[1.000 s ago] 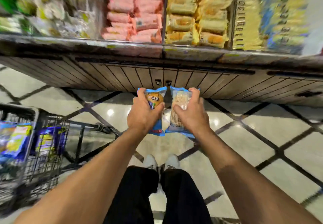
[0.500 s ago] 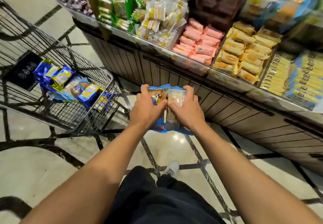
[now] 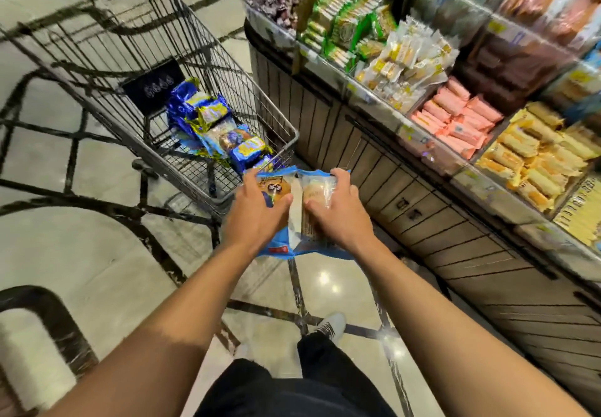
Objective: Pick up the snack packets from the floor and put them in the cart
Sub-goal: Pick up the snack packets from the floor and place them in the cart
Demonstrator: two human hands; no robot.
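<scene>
- Glossy tiled floor point(image 3: 97, 263) with dark lines; a stocked snack shelf point(image 3: 455, 130) on the right.
- Left hand point(image 3: 257, 218) grips one blue snack packet point(image 3: 274, 189); right hand point(image 3: 338, 215) grips another point(image 3: 317, 193), fingers curled round each.
- Both packets touch, just beside the wire cart point(image 3: 182, 68), which holds blue packets point(image 3: 221, 130).

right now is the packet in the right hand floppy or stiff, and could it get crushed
Probably floppy: the right-hand packet is thin clear and blue film, with ends sticking out past the right hand. Likely light, held alone. The pale cake-like filling could squash under firm fingers.
</scene>
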